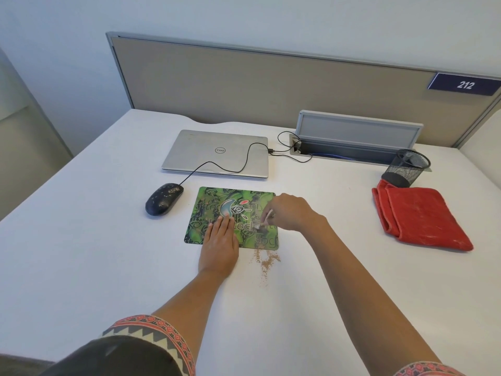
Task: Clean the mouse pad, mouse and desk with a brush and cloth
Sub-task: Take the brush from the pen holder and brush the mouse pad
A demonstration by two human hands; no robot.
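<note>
Head view: presses left hand (pixel 218 240), fingers straight, flat on the mouse pad (pixel 235 202) mid-desk; pinches a small brush (pixel 262 223) in right hand (pixel 291 211) near the pad's front right corner. Risks flicking grit (pixel 264 263) wider across the desk (pixel 108 253) or off its front edge with a hard stroke. Leaves speckled mouse (pixel 164 199) and red cloth (pixel 420 215) for later.

The scene is taken in by a single wide-angle camera worn on the head, placed above the near edge of the desk (pixel 81 240) and pointed forward and down. The mouse pad (pixel 214 196) is held near the middle at close range, and the partition (pixel 244 85) is seen farther off along the top.
</note>
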